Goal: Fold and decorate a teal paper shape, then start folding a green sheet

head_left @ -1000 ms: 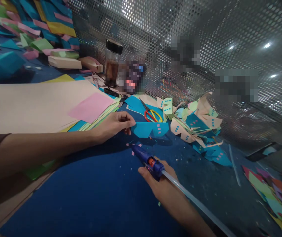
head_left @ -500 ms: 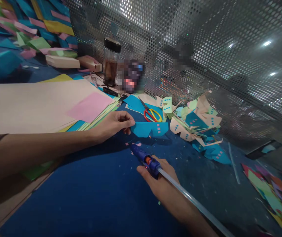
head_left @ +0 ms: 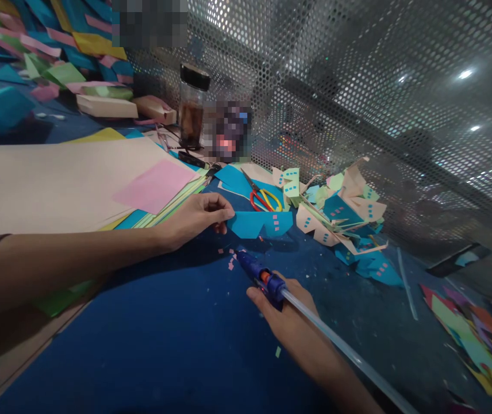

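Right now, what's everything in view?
paper cutout: 1, blue, centre
hot glue gun: 1, blue, below cutout
glue sticks: 2, translucent, in gun; right
scissors: 1, red/yellow, behind cutout
cutout pile: 1, mixed, right
paper stack: 1, cream top, left
paper sheet: 1, pink, on stack
paper bits: several, pink, centre
jar: 1, clear, back
blurred object: 1, dark, beside jar
papers: many, mixed, back left, lower right
perforated panel: 1, silver, back
tabletop: 1, blue, beneath
left hand: 1, pinching cutout
right hand: 1, holding gun

Blue tabletop [head_left: 164, 339], pink paper squares [head_left: 230, 265], heaped paper cutouts [head_left: 335, 206], clear stick [head_left: 407, 283]
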The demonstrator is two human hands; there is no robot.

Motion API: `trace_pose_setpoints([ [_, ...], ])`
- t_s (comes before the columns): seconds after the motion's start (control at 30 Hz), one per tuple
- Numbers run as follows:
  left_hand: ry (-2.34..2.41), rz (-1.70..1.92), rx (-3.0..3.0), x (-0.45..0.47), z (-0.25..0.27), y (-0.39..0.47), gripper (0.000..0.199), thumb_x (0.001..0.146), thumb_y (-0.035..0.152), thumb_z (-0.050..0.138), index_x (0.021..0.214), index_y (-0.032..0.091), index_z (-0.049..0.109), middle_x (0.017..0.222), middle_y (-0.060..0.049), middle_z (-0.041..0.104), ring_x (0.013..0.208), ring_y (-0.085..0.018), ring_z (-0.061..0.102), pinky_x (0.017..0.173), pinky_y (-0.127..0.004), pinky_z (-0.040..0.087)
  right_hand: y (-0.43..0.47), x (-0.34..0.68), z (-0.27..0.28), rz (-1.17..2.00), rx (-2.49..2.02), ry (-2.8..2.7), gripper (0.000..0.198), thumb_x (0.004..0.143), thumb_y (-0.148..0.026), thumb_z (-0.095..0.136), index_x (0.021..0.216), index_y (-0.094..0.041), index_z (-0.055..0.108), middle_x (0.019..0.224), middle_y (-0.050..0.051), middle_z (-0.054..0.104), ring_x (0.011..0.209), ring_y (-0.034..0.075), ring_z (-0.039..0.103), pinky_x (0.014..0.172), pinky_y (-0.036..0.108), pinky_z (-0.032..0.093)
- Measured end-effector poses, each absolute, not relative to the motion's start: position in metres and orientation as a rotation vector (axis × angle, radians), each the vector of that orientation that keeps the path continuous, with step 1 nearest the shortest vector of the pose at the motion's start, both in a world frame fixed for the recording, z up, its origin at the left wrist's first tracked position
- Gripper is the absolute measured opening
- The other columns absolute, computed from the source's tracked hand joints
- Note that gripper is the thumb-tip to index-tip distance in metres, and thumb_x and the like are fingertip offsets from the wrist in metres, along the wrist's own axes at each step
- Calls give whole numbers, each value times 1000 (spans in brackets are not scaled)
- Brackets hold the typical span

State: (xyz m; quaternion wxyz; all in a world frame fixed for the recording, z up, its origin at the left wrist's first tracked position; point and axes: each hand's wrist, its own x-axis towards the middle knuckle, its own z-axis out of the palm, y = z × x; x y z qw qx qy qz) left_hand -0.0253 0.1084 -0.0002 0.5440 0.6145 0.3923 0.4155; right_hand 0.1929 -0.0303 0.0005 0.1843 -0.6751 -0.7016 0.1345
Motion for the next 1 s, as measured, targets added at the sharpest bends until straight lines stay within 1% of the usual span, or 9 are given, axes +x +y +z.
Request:
trace_pose_setpoints([
  [0.13,938,984,1462,-25,1,108,16,85,31,69,81,17,62,62,0,64,57,-12,60,58,-24,46,-29,192,1,357,-1889,-2010,28,91,-49,58,84,-24,70,75,4,71,73,22,67,61,30,47],
  [0.33,944,991,1458,-24,2,107,16,85,31,69,80,17,62,62,1,63,57,-12,60,58,-25,47,-27,188,5,343,-1923,-2055,29,90,-48,59,75,-23,64,68,3,67,70,22,65,60,29,44],
  [0.47,941,986,1457,-24,1,108,17,85,31,70,81,16,62,62,1,63,57,-12,60,58,-24,46,-29,189,4,381,-1930,-2022,27,92,-48,59,80,-24,67,73,3,69,75,23,67,62,29,46],
  [0.57,941,982,1457,-24,0,108,17,85,31,69,81,16,62,62,1,64,57,-12,60,58,-24,46,-30,192,1,386,-1902,-1990,28,92,-48,58,84,-24,69,75,4,71,74,22,68,62,29,47],
  [0.67,952,979,1462,-24,2,107,16,85,30,69,81,16,62,62,0,64,57,-12,60,58,-24,46,-32,194,-1,382,-1877,-1959,27,91,-48,59,82,-24,69,76,4,71,71,21,67,60,29,47],
  [0.87,971,967,1468,-25,4,107,15,85,30,68,81,17,62,62,0,64,57,-12,60,59,-25,47,-37,193,3,441,-1781,-1898,27,91,-47,61,76,-25,65,74,2,70,74,21,67,63,28,50],
  [1.0,971,964,1480,-25,3,107,17,85,32,69,81,17,62,62,0,65,58,-13,61,58,-25,47,-39,193,6,451,-1746,-1859,29,91,-49,62,77,-24,66,76,2,70,72,19,67,63,28,51],
])
